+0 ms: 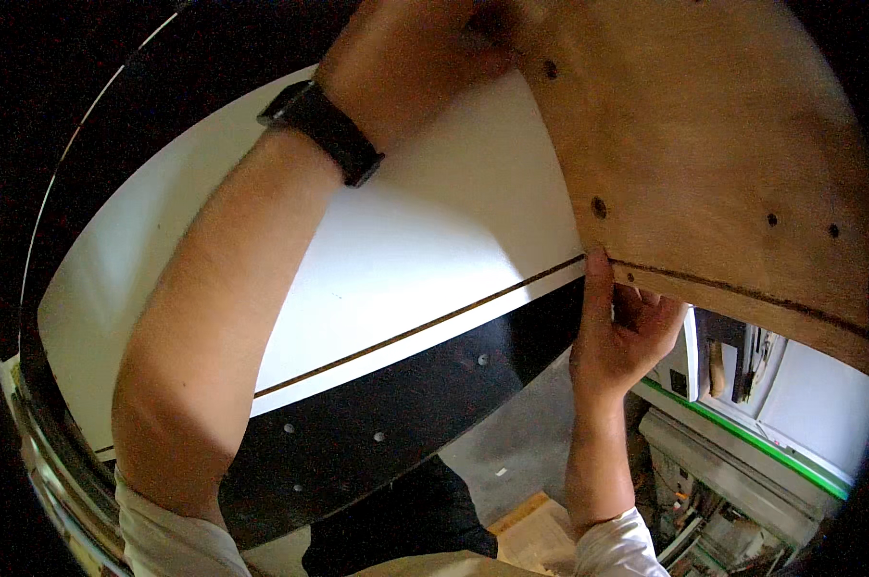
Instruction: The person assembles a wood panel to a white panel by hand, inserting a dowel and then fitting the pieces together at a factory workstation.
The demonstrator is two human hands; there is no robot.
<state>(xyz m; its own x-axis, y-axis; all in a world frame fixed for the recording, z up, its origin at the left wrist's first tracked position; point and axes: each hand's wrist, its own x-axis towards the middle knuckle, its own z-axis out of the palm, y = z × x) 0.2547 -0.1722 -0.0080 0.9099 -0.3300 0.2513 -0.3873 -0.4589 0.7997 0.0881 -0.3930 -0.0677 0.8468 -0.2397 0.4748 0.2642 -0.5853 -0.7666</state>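
Note:
A brown plywood panel [704,144] with several drilled holes and a dark groove along its lower edge stands at the upper right. It meets the end of a white panel [405,260], whose similar groove lines up with the plywood's at the corner. My right hand [631,327] grips the plywood's lower edge at this corner, thumb on the near face and fingers curled beneath. My left hand [482,43] reaches up to the plywood's upper left edge. Its fingers are lost in shadow and blur. A black watch [324,130] is on my left wrist.
Under the white panel lies a black surface [425,394] with several round holes. Lower right, a grey bench or cabinet [732,471] holds jumbled tools, with a green strip [742,433] above it. A light wooden piece [535,539] is near the grey floor [511,452].

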